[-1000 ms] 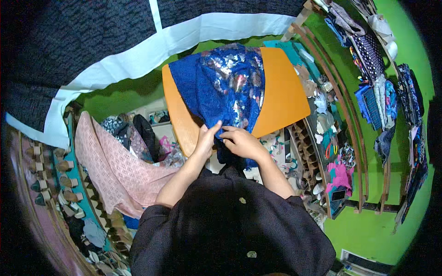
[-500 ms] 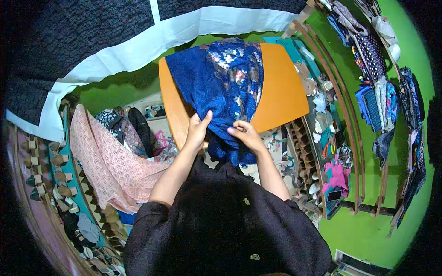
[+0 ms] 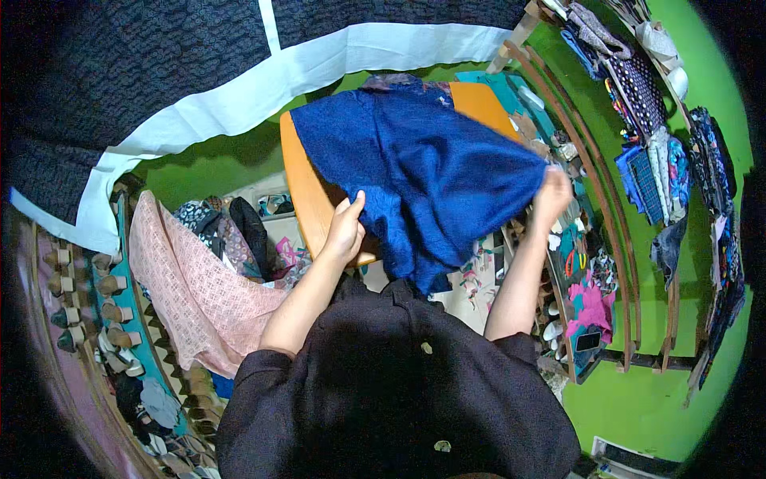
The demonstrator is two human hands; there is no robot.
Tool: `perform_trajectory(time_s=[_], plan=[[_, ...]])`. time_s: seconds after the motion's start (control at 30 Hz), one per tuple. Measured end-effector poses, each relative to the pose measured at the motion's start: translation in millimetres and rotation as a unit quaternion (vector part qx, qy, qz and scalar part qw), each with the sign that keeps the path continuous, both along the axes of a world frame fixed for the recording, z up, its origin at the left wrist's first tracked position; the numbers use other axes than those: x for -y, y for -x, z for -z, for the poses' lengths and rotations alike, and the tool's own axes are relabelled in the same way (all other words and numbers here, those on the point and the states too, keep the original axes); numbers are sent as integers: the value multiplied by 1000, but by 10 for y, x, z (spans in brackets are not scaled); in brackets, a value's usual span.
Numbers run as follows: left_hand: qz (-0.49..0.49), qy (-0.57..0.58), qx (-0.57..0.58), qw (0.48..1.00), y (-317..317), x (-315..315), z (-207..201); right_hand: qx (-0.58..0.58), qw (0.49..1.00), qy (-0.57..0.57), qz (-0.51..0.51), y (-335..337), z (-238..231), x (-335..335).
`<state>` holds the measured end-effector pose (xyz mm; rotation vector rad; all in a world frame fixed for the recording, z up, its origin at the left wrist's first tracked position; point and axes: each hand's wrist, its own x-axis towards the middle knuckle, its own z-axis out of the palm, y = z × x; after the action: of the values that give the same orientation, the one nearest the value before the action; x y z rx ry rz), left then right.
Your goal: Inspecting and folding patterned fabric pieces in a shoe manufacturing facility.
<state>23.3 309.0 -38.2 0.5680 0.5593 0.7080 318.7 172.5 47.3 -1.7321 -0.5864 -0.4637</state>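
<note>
A dark blue cloth (image 3: 431, 176) is spread over an orange board (image 3: 297, 184) in front of me, its plain side showing. A strip of its floral print shows at the far edge. My left hand (image 3: 345, 229) pinches the near left edge, thumb on top. Out to the right, my right hand (image 3: 552, 194) is closed on a corner and pulls the cloth taut beyond the board's right side. The near part of the cloth hangs in folds off the board's front edge.
Pink lacy cloth (image 3: 191, 287) drapes at the left, beside racks of shoe-shaped blocks (image 3: 116, 311). On the right, a cluttered shelf holds scissors (image 3: 576, 261), pink scraps (image 3: 590, 307) and a phone (image 3: 588, 342). Folded fabrics (image 3: 642, 184) hang on the green wall.
My right hand has swung out to the right with a corner, turning the cloth over so the plain blue side covers most of the floral print. My left hand stays nearly in place.
</note>
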Motion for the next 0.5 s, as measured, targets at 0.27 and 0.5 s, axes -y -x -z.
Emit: perform_trajectory(time_s=[0.27, 0.5], plan=[[139, 65, 73, 986, -5, -30, -159, 92, 804, 286, -514, 1534, -433, -736], [163, 156, 39, 973, -29, 48, -47, 15, 779, 394, -488, 1951, 69, -418]])
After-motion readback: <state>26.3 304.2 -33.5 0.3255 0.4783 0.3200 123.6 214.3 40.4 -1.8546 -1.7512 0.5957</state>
